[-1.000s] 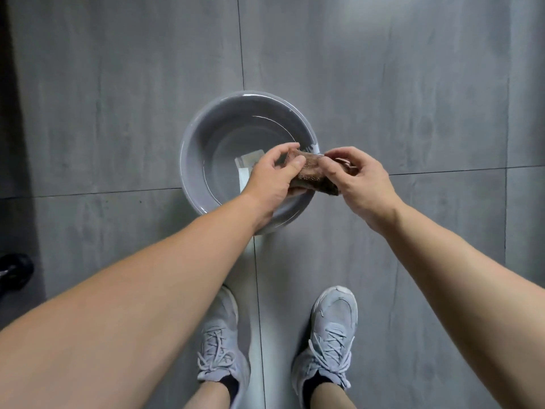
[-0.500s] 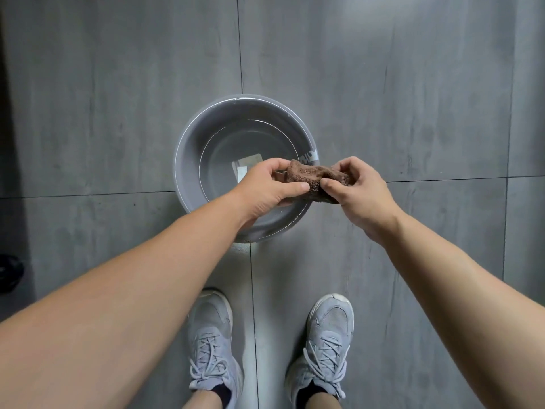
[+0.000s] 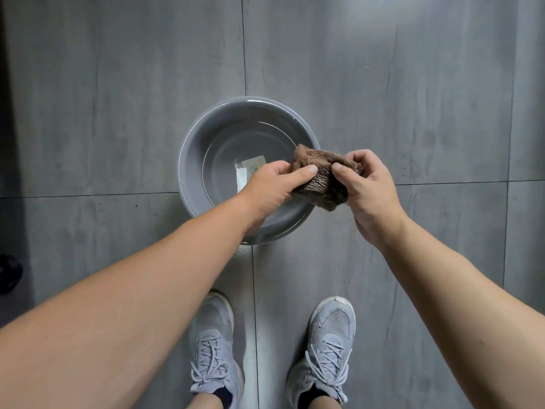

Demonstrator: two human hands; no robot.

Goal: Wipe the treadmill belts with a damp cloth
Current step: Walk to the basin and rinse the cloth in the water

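Observation:
A brown cloth (image 3: 321, 178), bunched and twisted, is held between both hands above the right edge of a grey basin (image 3: 194, 160). My left hand (image 3: 271, 187) grips the cloth's left end, thumb laid across it. My right hand (image 3: 368, 184) grips its right end with fingers curled round it. The basin stands on the floor and holds shallow water, with a white label showing on its bottom. No treadmill is in view.
Grey floor tiles (image 3: 413, 84) spread all around the basin. My two grey sneakers (image 3: 324, 349) stand just below it. A dark round object (image 3: 8, 276) lies at the left edge, beside a dark strip along the left side.
The cloth has loosened from a tight twist into a wider bunch between my hands. The view has shifted so the basin sits a little lower in frame.

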